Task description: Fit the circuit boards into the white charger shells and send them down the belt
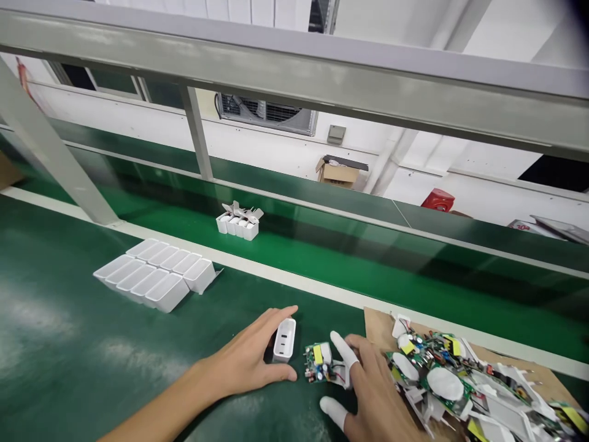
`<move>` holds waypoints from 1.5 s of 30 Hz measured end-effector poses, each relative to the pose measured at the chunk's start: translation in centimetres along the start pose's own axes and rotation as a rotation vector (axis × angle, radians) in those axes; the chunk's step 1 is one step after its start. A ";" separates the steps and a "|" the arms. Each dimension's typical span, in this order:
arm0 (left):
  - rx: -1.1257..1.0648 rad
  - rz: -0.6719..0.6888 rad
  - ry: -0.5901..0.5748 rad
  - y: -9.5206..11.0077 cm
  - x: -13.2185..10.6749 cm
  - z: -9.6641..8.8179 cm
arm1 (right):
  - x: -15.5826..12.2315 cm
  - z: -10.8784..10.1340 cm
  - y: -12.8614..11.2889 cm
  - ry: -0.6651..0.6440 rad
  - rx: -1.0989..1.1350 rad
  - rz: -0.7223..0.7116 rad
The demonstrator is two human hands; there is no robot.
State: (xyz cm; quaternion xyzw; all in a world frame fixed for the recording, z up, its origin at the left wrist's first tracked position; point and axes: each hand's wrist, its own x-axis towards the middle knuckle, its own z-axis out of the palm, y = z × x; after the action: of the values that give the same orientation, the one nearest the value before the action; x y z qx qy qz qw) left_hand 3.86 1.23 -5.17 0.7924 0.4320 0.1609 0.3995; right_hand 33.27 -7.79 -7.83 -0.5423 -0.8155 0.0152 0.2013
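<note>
A white plastic charger housing [284,341] with small slots inside stands on the green bench. My left hand [251,356] is beside it, thumb and index finger spread around its near and far ends; contact on the hidden side cannot be made out. Just right of the housing lies a small circuit board [318,363] with a yellow label and a white piece joined by wires. My right hand [368,387], with white finger cots on the thumb and index finger, reaches over that white piece with those two fingers wide apart.
Circuit boards with white parts [446,383] are heaped on cardboard [378,325] at the right. Rows of white housings [151,270] stand at the left. Beyond a pale rail, a green conveyor belt [299,252] carries several filled housings [238,226]. A metal frame [294,67] crosses above.
</note>
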 end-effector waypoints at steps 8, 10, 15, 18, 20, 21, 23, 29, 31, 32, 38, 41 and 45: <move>0.040 0.002 0.001 0.3 -0.5 -0.2 | 0.8 0.9 -0.2 -0.020 0.208 0.080; 0.058 0.023 0.007 0.0 -0.8 -0.3 | 0.5 0.8 -0.3 -0.027 0.284 0.158; 0.138 0.284 0.129 -0.3 -1.1 -0.3 | -0.5 -0.8 0.1 -0.181 0.398 0.279; 0.275 0.502 0.240 0.6 -1.2 0.3 | -0.2 -1.2 -0.3 -0.195 0.489 0.289; 0.400 0.582 0.292 1.5 -1.3 1.1 | 0.4 -1.1 -1.2 -0.177 0.488 0.197; 0.462 0.594 0.307 1.9 -1.3 1.5 | 0.7 -1.0 -1.7 -0.175 0.465 0.134; 0.565 0.586 0.331 2.4 -1.4 2.3 | 1.0 -0.7 -2.7 -0.164 0.378 0.037; 0.658 0.577 0.389 2.1 -1.1 3.1 | 0.6 0.2 -1.9 -0.105 0.161 -0.029; 0.659 0.572 0.395 2.1 -1.0 3.0 | 0.2 0.5 -1.0 -0.087 0.113 0.015; 0.656 0.573 0.401 2.1 -1.0 3.0 | 0.1 0.6 -0.6 -0.075 0.086 0.023; 0.604 0.531 0.346 2.1 -1.0 3.0 | 0.3 0.5 -0.8 0.000 -0.029 -0.017; 0.476 0.492 0.269 1.8 -1.2 2.2 | 0.5 0.6 -1.2 -0.017 0.066 -0.028; 0.208 0.280 0.218 1.1 -1.3 0.2 | 0.6 1.3 -1.2 -0.022 0.145 -0.006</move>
State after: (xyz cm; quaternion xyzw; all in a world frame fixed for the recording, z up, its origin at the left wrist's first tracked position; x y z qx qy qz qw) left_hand 3.83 -0.32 -4.35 0.8597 0.3724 0.2542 0.2400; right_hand 31.59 -7.50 -8.60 -0.5236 -0.8162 0.0795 0.2308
